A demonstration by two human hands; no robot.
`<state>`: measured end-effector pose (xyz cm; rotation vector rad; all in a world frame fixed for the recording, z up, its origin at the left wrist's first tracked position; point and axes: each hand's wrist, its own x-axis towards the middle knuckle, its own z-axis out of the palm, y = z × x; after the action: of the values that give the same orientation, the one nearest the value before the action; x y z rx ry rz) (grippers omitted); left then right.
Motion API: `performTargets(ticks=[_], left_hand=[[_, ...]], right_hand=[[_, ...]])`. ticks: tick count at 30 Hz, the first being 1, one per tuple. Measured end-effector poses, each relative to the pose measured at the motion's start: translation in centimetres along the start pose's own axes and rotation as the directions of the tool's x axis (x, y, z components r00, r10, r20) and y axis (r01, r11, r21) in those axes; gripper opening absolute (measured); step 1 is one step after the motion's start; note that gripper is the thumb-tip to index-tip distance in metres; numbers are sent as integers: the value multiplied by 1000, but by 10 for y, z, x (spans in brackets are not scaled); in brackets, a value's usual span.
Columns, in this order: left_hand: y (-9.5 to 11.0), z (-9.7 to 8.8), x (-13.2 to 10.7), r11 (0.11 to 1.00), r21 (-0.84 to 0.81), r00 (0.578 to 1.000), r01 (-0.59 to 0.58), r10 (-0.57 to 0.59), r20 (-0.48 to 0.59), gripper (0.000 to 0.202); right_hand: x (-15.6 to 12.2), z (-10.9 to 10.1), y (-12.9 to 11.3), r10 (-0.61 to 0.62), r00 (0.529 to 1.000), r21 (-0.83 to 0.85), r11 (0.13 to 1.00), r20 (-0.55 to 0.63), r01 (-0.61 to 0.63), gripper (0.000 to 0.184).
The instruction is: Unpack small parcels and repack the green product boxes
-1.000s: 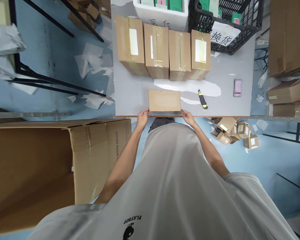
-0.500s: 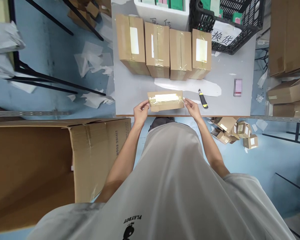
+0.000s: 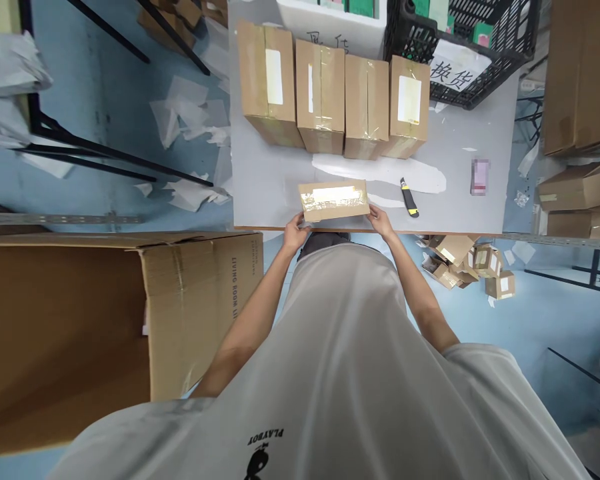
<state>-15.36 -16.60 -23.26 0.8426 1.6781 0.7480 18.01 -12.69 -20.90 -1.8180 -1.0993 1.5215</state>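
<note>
A small cardboard box (image 3: 333, 212) with clear tape and a white label lies near the table's front edge, in front of my body. At its lower left corner is my left hand (image 3: 296, 233), fingers curled against the box. My right hand (image 3: 380, 220) pinches the lower right corner. To the right of the box lies a black and yellow box cutter (image 3: 409, 198). Four-sided taped cartons stand in a row behind it, among them the leftmost carton (image 3: 267, 80) and the rightmost carton (image 3: 409, 100).
On the grey table (image 3: 270, 200), a white bin (image 3: 330, 33) and a black crate (image 3: 465, 87) stand at the back. A pink item (image 3: 479, 177) lies at right. A large open carton (image 3: 200, 300) is at my left. Small boxes (image 3: 453, 248) litter the floor at right.
My left hand has slid from the box's left side down to its lower left corner. My right hand has shifted slightly down along the right end. The view has moved a little.
</note>
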Motion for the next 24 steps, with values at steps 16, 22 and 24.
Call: performTargets(ticks=[16,22,24], left_hand=[[9,-13,0,993,-22,992,-114,113,-49,30],[0,-9,8,999,-21,995,-33,31,-90,36],[-6,-9,7,998,-38,995,-44,40,-90,38]], right_hand=[[-13,-4,-1,-73,997,43,996,-29,74,70],[-19,0,4,-55,998,37,998,-15,55,70],[-23,-2,6,-57,998,36,998,-19,58,68]])
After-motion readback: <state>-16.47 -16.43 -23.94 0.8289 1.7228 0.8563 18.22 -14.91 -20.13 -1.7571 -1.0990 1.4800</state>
